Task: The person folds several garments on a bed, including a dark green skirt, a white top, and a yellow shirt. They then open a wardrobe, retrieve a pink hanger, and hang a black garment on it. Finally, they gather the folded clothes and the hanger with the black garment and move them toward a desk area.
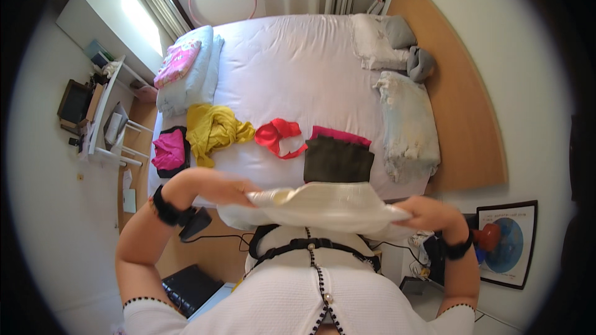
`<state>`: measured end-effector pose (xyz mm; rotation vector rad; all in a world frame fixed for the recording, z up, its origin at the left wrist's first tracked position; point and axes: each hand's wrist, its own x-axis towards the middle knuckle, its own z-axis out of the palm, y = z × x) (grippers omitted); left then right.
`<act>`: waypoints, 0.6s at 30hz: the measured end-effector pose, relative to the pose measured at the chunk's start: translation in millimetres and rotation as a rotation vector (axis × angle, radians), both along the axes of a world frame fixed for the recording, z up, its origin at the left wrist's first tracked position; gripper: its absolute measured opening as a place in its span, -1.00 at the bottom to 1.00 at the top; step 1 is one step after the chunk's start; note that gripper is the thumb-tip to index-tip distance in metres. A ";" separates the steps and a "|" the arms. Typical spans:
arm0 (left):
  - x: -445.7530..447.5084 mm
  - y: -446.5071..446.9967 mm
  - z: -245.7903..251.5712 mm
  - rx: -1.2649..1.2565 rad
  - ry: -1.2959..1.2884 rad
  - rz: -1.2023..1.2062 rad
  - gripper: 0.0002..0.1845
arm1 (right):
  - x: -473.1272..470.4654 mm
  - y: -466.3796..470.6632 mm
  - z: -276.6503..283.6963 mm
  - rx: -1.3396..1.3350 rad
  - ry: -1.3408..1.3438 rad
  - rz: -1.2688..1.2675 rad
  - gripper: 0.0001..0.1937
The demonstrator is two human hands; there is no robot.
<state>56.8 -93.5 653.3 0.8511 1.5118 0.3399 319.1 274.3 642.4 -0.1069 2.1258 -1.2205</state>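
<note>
A cream-white cloth garment point(326, 207) is stretched between my two hands, in front of my waist at the near edge of the bed. My left hand point(235, 190) grips its left end, and my right hand point(421, 213) pinches the opposite end; both are blurred. Just beyond the cloth, a folded dark olive garment point(339, 160) lies over a folded magenta one point(342, 134). To their left is a red bra point(281, 137). Further left lie a crumpled mustard-yellow garment point(214, 130) and a bright pink garment point(168, 150) on a black one point(186, 149).
The bed point(288, 65) has a pale pink sheet. Folded light-blue bedding point(188, 90) sits at its left end, pillows point(409, 125) by the wooden headboard point(458, 102). A white desk point(107, 107) stands left. A black bag point(193, 288) and a cable point(219, 236) are near me.
</note>
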 end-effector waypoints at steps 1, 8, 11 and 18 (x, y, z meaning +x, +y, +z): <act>-11.4 10.6 4.8 -0.122 0.071 -0.026 -0.63 | -14.2 13.6 3.7 -0.061 -0.015 0.006 -0.69; -62.6 56.4 16.0 -0.103 -0.161 0.316 -0.44 | -84.9 67.1 20.9 -0.117 -0.165 -0.035 -0.58; -78.4 65.3 23.5 -0.002 -0.300 0.440 -0.48 | -96.5 78.1 34.5 -0.087 -0.153 -0.064 -0.53; -90.1 80.4 69.0 0.208 -0.279 0.431 -0.49 | -100.0 99.8 72.2 -0.133 0.054 -0.068 -0.52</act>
